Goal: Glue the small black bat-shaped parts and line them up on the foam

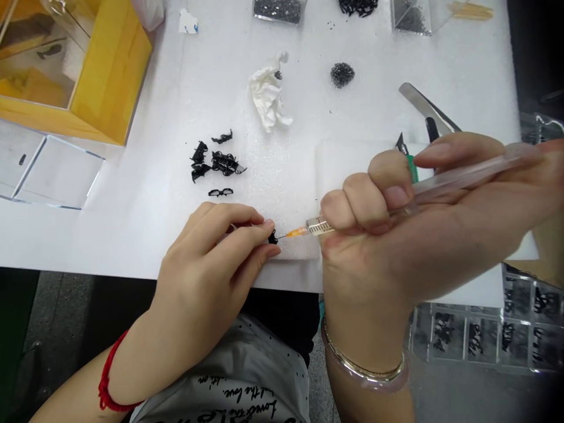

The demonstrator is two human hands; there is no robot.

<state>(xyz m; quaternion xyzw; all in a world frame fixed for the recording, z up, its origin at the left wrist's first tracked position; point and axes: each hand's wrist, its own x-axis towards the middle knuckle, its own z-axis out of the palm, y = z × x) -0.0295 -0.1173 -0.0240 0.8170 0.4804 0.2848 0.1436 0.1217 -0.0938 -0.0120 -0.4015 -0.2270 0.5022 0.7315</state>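
Between the thumb and fingertips of my left hand is a small black part, mostly covered by the fingers. My right hand wraps round a clear syringe with an orange needle tip. The thin needle points left and its end is at the black part; whether it touches cannot be made out. Just beyond my left hand lie a tiny pair of black glasses frames and a loose group of small black plastic pieces.
A crumpled tissue and a pile of tiny black bits lie farther back. Tweezers and a blade tip are beyond my right hand. A yellow box stands at left; a compartment tray is at lower right.
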